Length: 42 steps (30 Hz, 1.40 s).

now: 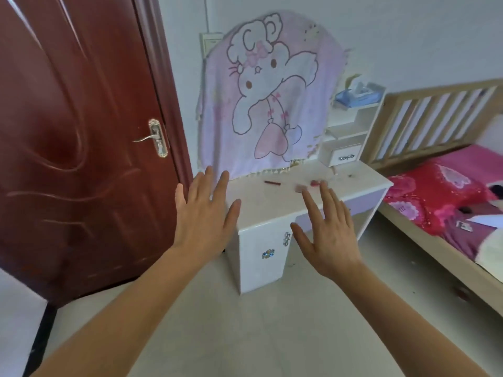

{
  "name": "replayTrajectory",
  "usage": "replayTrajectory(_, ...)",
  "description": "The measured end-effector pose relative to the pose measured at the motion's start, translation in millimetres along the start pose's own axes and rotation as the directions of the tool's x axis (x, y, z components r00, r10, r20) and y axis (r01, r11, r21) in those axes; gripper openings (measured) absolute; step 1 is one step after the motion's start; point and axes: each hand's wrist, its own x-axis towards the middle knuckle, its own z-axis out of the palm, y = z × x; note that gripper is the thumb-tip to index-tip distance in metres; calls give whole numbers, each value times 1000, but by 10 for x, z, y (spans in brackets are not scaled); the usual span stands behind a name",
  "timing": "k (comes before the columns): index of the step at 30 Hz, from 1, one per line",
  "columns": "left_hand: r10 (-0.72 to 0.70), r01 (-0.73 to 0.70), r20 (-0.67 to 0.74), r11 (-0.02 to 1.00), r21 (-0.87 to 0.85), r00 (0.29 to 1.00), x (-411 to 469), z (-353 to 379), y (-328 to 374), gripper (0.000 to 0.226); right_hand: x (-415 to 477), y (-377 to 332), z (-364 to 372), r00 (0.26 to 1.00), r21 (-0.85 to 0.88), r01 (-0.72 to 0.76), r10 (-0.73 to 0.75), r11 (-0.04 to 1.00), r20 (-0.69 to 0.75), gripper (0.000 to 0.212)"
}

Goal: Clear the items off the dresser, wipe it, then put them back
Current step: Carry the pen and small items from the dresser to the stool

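fingers (221, 186) of left hand (202, 221): straight, spread, holding nothing; raised in the air before the dresser's left end, back of hand to camera.
fingers (326, 195) of right hand (330, 235): straight, spread, likewise empty; held up before the dresser front, tips overlapping the top's front edge in view; contact with it not determinable.
dresser (261, 205): white, cream top, against the wall between door and bed; cupboard below at left with bow handle (286, 238) and sticker (268, 253).
on the top, toward the back: thin red stick (272, 183), lying flat; blurred pink piece (300, 187) and small red-pink item (315, 183) to its right, near the right fingertips; exact kind not determinable.
cartoon blanket (272, 91): pink-lilac, draped over the dresser's upright back, fringe reaching the top.
side shelves at right: blue tissue pack (356, 95) on the uppermost; small drawer (344, 156) lowest, resting on the top.
door (81, 131): dark red, at left, with metal lever handle (152, 137).
bed (449, 208): at right, pink-red sheet, slatted wooden headboard (435, 118).
floor (217, 322): pale tile.
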Motion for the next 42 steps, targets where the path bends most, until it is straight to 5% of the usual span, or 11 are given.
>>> replayTrajectory(6, 51, -48, 93, 998, -29, 994, 649, 651, 829, 61, 396, 1129, 99, 989, -4, -134, 134, 991, 64, 71)
replayTrajectory(19, 88, -71, 204, 993, -91, 975, 2611, 2422, 1018, 61, 2127, 2583, 1050, 948, -169, -154, 194, 973, 253, 71)
replayTrajectory(24, 145, -174, 429, 984, 29, 892, 3496, 3212, 1102, 62, 2837, 3207, 1340, 888, -214, -181, 253, 960, 384, 71)
replayTrajectory(31, 171, -229, 491, 972, 60, 854, 4561, 3985, 1547, 63, 3473, 4157, 1798, 843, -215, -233, 307, 948, 442, 70)
replayTrajectory(36, 100, -136, 543, 990, 25, 833, 5046, 4670, 2031, 63, 4021, 5001, 2406, 787, -132, -246, 278, 960, 550, 71)
replayTrajectory(42, -57, -5, 746, 997, 80, 663, 5171, 5339, 2481, 66, 4620, 5869, 2932, 672, -62, -206, 187, 977, 717, 70)
